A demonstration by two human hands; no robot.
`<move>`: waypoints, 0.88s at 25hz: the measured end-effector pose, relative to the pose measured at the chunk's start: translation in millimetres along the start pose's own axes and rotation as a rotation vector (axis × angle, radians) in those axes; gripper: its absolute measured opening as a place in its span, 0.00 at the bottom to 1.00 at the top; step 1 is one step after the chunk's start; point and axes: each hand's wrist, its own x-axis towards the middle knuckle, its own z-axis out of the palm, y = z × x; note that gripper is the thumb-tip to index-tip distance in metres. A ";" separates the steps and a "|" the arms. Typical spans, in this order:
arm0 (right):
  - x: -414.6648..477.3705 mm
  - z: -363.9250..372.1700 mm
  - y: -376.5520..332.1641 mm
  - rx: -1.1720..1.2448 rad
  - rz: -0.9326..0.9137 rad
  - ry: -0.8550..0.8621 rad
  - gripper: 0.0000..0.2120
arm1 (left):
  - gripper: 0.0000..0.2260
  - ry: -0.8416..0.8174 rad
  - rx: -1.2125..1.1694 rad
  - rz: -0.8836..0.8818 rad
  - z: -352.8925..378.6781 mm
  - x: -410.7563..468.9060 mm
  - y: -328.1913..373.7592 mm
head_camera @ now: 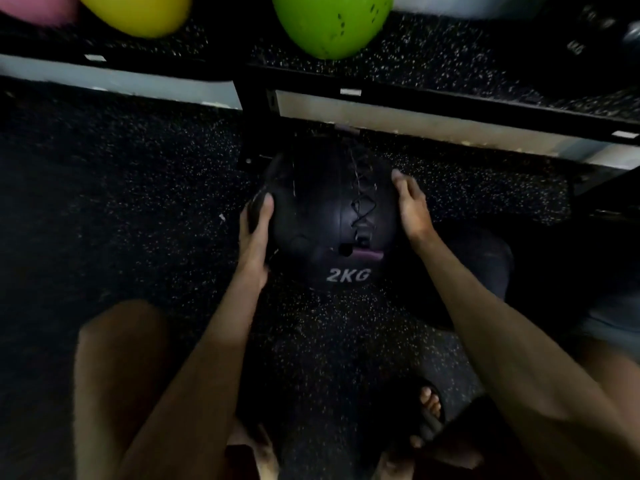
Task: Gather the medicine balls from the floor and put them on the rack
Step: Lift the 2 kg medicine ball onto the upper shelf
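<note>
only writing you can actually read here is "2KG" in pale letters low on the near face of the medicine ball [329, 216]; no brand visible, it's way too dark; the ball is black with a seam up the middle laced in criss-cross cord and a small pinkish patch just above the number; left hand [254, 233] cups its left side with the thumb lying up the surface, right hand [412, 206] wraps the right side, so both hands are clamped on it; it sits low over the speckled rubber floor [138, 202], right in front of the rack [254, 109] post; can't tell if it's touching the ground; a green ball [332, 22] and a yellow ball [138, 12] sit up on the rack.
</note>
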 end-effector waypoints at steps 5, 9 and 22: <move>-66.3 -21.7 -167.8 0.042 -0.068 0.053 0.28 | 0.32 -0.061 0.077 0.077 14.9 -82.4 187.7; -137.7 -41.8 -332.1 0.019 -0.099 0.103 0.31 | 0.33 -0.060 0.090 0.109 25.5 -160.3 335.6; -256.2 -104.9 -652.6 0.072 -0.326 0.099 0.33 | 0.30 -0.233 0.021 0.339 70.4 -296.5 629.7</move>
